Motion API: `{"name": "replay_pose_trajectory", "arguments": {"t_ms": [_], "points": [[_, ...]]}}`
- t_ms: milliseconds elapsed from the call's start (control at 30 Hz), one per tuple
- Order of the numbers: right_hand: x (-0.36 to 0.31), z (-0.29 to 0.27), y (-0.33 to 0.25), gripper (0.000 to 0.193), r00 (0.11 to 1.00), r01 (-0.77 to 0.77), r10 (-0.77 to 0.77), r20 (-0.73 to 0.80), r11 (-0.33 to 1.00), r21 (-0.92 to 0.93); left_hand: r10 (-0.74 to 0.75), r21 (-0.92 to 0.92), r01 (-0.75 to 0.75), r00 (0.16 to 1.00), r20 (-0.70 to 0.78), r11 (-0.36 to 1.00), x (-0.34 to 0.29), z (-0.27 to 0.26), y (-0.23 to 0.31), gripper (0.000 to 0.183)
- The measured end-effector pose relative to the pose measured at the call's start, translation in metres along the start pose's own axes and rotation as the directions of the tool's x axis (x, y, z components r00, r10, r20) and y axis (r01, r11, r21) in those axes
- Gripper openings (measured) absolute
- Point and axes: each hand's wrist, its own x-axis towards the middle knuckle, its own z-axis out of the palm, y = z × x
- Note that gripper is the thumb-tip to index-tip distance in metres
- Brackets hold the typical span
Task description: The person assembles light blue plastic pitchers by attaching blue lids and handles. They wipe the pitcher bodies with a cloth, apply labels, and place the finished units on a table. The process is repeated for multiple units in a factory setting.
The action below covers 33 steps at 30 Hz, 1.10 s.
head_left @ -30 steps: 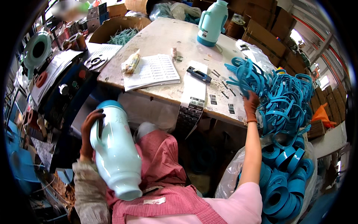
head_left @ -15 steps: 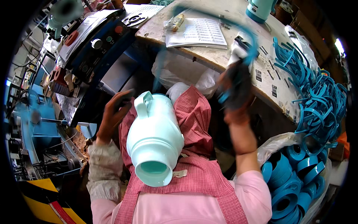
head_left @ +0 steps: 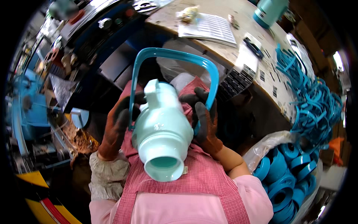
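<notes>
A mint-green jug body (head_left: 164,128) lies in my lap, its wide mouth toward me and its small side grip on top. Around it arches a teal bail handle (head_left: 169,55), its two ends coming down at the jug's left and right sides. My left hand (head_left: 120,125) is closed about the left end of the handle, close to the jug wall. On the other side my right hand (head_left: 206,121) pinches the right end of the handle, thumb in front. Both hands have dark, stained fingers, perhaps gloved. Whether the handle ends sit in the jug's sides is hidden.
A worktable (head_left: 209,42) ahead carries a printed sheet stack (head_left: 210,28) and a teal-based jug (head_left: 269,13). At right hang many teal handles (head_left: 309,104) above a bag of teal rings (head_left: 285,179). Blue machinery (head_left: 31,108) stands left, near a yellow-black striped panel (head_left: 35,186).
My right hand has brought the teal handle from above the table down over the jug. My left hand has moved in from beside the jug to the handle's left end.
</notes>
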Motion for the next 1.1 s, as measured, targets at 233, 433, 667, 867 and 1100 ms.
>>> {"name": "replay_pose_trajectory", "arguments": {"t_ms": [233, 433, 667, 867, 1100], "points": [[0.013, 0.010, -0.022, 0.042, 0.935, -0.330, 0.319, 0.155, 0.943, 0.050, -0.130, -0.292, 0.078, 0.978, -0.161, 0.953, -0.021, 0.003, -0.015, 0.022], [0.016, 0.018, -0.032, 0.040, 0.929, -0.297, 0.299, 0.217, 0.954, -0.044, -0.102, -0.279, 0.024, 0.958, -0.268, 0.960, -0.031, 0.014, -0.028, 0.031], [0.015, -0.008, -0.006, 0.039, 0.957, -0.253, 0.240, 0.164, 0.966, 0.058, 0.083, -0.149, -0.123, 0.965, -0.249, 0.981, -0.018, 0.021, -0.027, 0.034], [0.049, -0.001, -0.008, 0.051, 0.894, -0.206, 0.054, 0.444, 0.931, 0.300, 0.494, 0.392, -0.388, 0.842, -0.218, 0.834, -0.014, -0.017, -0.084, 0.025], [0.196, 0.009, 0.033, 0.062, 0.813, 0.469, -0.235, 0.532, 0.806, -0.360, 0.856, 0.771, -0.493, 0.502, -0.127, 0.403, 0.067, -0.067, 0.051, 0.033]]}}
